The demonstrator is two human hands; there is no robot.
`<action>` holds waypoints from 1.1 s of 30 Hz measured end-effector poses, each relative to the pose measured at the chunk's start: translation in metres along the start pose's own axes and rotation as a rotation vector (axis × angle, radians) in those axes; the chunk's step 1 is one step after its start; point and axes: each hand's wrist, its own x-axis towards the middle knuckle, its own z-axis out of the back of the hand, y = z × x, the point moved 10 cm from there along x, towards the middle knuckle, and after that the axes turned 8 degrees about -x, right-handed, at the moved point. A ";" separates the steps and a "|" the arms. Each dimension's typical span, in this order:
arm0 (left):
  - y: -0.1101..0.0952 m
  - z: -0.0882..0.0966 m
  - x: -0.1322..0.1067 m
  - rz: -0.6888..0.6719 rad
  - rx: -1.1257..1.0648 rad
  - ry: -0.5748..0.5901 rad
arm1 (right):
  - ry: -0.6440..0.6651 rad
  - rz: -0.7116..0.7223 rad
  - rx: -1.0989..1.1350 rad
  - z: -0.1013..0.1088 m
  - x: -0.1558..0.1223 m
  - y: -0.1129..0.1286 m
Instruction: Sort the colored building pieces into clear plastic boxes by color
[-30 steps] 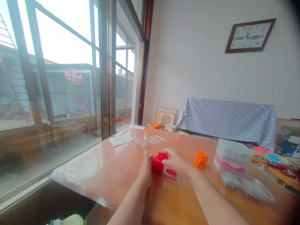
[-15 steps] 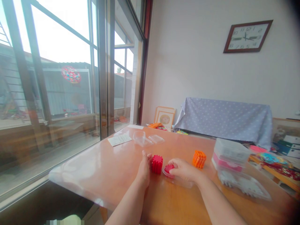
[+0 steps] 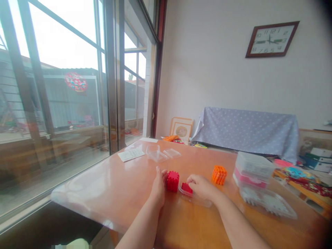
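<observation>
My left hand (image 3: 158, 185) stands on edge at the left side of a red stack of notched plastic building pieces (image 3: 173, 181). Its fingers are extended, and it seems to touch the stack. Just right of the stack, my right hand (image 3: 202, 186) is above a clear plastic container (image 3: 203, 201), its fingers curled together. Red notched pieces (image 3: 186, 189) lie in the container's left end, right under those fingertips. Whatever is between the right fingers, if anything, is hidden. Beyond the right hand stands an orange stack of similar pieces (image 3: 219, 175).
On the right are stacked plastic boxes (image 3: 252, 169) and a clear tray of grey pieces (image 3: 268, 202). Farther back on the wooden table (image 3: 186, 221) lie an open clear box (image 3: 155, 153), its lid (image 3: 172, 153) and a printed paper (image 3: 131, 154). A window runs along the left.
My right hand has lifted slightly off the red pieces in the container, its fingers drawing closer together. My left hand keeps its place by the red stack. The view has shifted a little.
</observation>
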 end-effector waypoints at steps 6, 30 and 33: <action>-0.002 0.000 -0.001 -0.007 -0.011 -0.009 | -0.140 0.102 0.037 0.018 0.014 0.031; 0.001 0.004 -0.001 -0.009 0.021 -0.039 | 0.010 0.055 0.115 0.014 0.001 0.015; 0.001 0.004 0.000 -0.016 0.029 -0.027 | 0.055 0.000 0.092 0.005 -0.003 0.001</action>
